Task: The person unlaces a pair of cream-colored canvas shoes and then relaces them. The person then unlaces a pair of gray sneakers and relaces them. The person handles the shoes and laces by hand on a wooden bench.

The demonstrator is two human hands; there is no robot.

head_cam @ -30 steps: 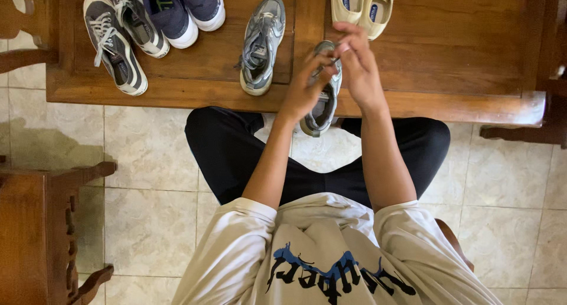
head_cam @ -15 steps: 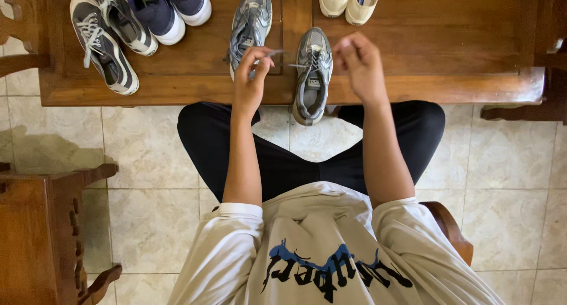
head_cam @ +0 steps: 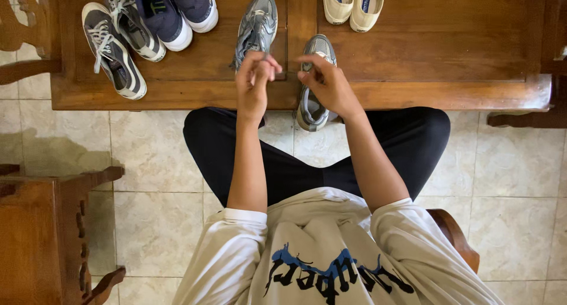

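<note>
Head view — both hands [head_cam: 289,77] pinch laces above the grey sneaker [head_cam: 313,80] overhanging the table edge [head_cam: 449,95].

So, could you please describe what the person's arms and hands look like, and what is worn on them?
Both forearms are bare from the elbow down. The left hand and the right hand wear no gloves, and no ring, watch or bracelet shows on the fingers or wrists. Loose off-white sleeves end near the elbows; they belong to a T-shirt with a black and blue print on the chest.
</note>
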